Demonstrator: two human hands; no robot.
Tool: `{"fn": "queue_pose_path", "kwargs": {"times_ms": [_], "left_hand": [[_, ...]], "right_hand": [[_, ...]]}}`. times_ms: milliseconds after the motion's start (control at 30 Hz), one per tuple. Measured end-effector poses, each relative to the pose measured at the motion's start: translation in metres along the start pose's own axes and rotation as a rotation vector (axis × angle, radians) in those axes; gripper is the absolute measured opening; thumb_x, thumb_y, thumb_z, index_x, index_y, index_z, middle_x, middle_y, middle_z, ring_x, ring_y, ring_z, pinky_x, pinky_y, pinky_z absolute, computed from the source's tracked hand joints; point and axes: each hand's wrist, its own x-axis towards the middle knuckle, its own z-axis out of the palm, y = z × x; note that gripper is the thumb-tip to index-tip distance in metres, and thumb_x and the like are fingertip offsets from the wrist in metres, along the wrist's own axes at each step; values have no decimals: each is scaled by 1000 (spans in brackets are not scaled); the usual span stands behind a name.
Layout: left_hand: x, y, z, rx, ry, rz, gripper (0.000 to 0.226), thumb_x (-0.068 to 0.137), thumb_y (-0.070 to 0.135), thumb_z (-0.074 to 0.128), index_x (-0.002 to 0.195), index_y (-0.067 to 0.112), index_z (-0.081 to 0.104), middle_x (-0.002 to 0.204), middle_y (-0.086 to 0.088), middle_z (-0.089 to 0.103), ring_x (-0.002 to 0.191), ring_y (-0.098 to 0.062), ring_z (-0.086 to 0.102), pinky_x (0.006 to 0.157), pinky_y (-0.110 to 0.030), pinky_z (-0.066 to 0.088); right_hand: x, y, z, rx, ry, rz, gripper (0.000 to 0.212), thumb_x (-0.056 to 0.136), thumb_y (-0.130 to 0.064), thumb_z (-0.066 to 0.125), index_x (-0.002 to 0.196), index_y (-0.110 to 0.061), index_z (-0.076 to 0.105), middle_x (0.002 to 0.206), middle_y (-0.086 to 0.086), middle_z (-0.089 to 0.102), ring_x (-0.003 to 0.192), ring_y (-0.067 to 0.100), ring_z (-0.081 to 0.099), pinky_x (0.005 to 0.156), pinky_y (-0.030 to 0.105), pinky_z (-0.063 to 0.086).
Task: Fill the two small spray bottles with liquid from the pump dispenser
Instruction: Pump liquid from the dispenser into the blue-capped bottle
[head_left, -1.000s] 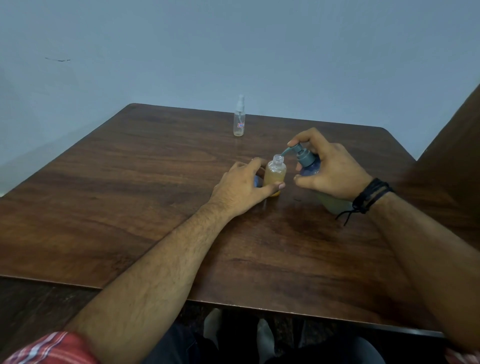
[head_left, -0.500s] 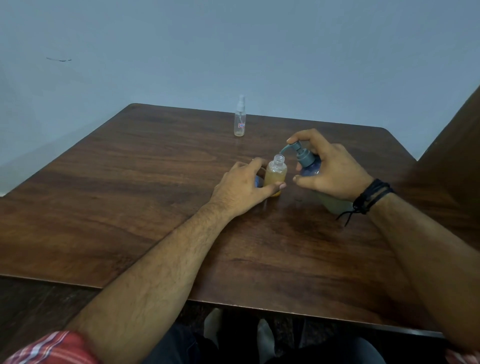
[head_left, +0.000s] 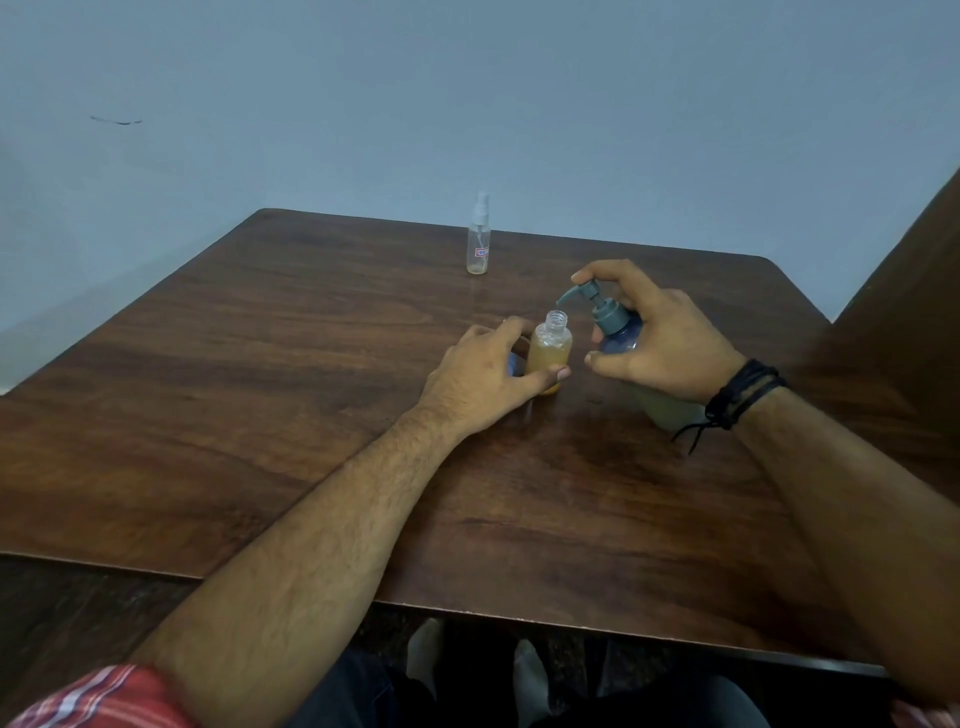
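Observation:
A small open bottle (head_left: 550, 349) with amber liquid up to its shoulder stands upright mid-table, its threaded neck uncapped. My left hand (head_left: 480, 379) grips its lower body with thumb and fingers. Just to its right, my right hand (head_left: 657, 345) holds the tilted pump dispenser (head_left: 615, 325), forefinger resting on the grey pump head, whose spout hangs just above and beside the bottle's mouth. A second small spray bottle (head_left: 478, 241), clear with its sprayer on, stands at the far edge of the table.
The dark wooden table (head_left: 260, 389) fills the view, a pale blue wall behind it. A small blue object (head_left: 513, 365) peeks out behind my left hand. A wooden panel (head_left: 914, 312) rises at the right. My knees show below the near edge.
The pump head has risen from its pressed position and the spout has lifted slightly above the bottle mouth. My left hand and the bottle have stayed in place.

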Motion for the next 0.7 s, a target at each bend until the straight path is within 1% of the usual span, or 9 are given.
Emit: {"fn": "queue_pose_path", "kwargs": {"times_ms": [100, 167, 233, 433, 500, 567, 633, 700], "left_hand": [[0, -1, 0, -1, 7, 7, 76, 74, 83, 54, 134, 36, 50, 130, 8, 60, 124, -13, 47, 99, -44, 50], [0, -1, 1, -3, 14, 17, 75, 77, 80, 56, 135, 35, 50, 127, 10, 61, 120, -11, 47, 98, -43, 49], [0, -1, 0, -1, 8, 18, 75, 78, 79, 57, 137, 33, 49, 128, 10, 60, 121, -12, 47, 98, -43, 49], [0, -1, 0, -7, 1, 16, 71, 81, 75, 60, 136, 32, 51, 130, 8, 60, 123, -15, 48, 99, -46, 49], [0, -1, 0, -8, 1, 14, 71, 81, 75, 60, 136, 33, 50, 130, 9, 60, 123, -15, 48, 99, -46, 49], [-1, 0, 0, -4, 0, 12, 71, 81, 76, 60, 136, 33, 50, 124, 13, 57, 123, -16, 48, 97, -45, 49], [-1, 0, 0, 5, -5, 4, 72, 79, 78, 59, 135, 34, 50, 119, 14, 54, 123, -16, 48, 96, -44, 49], [-1, 0, -1, 3, -10, -3, 77, 75, 83, 55, 134, 35, 50, 119, 13, 56, 121, -14, 48, 96, -45, 50]], "right_hand": [[1, -1, 0, 10, -12, 3, 68, 75, -10, 80, 128, -37, 45, 81, -5, 68, 74, 8, 66, 68, 16, 51], [1, -2, 0, 29, -18, 12, 64, 75, -9, 80, 123, -35, 46, 81, -5, 68, 74, 8, 66, 68, 21, 52], [1, -2, -1, 32, -13, 15, 63, 76, -10, 80, 122, -35, 46, 83, -5, 68, 75, 8, 66, 69, 24, 53], [0, -2, -1, 11, 1, -1, 70, 77, -11, 80, 132, -35, 45, 83, -4, 68, 74, 9, 66, 70, 18, 51], [1, -2, -1, 6, -11, 6, 69, 76, -11, 80, 130, -35, 45, 82, -4, 68, 73, 10, 66, 69, 21, 52], [2, -2, 0, 13, -25, 18, 65, 76, -10, 80, 125, -35, 46, 82, -4, 68, 73, 8, 66, 68, 22, 53], [2, -2, 0, 17, -26, 18, 63, 76, -10, 80, 121, -36, 45, 82, -5, 68, 73, 6, 66, 67, 19, 51], [1, -2, 0, 20, -16, 15, 63, 76, -11, 80, 121, -37, 45, 82, -6, 68, 74, 6, 66, 67, 15, 48]]}}
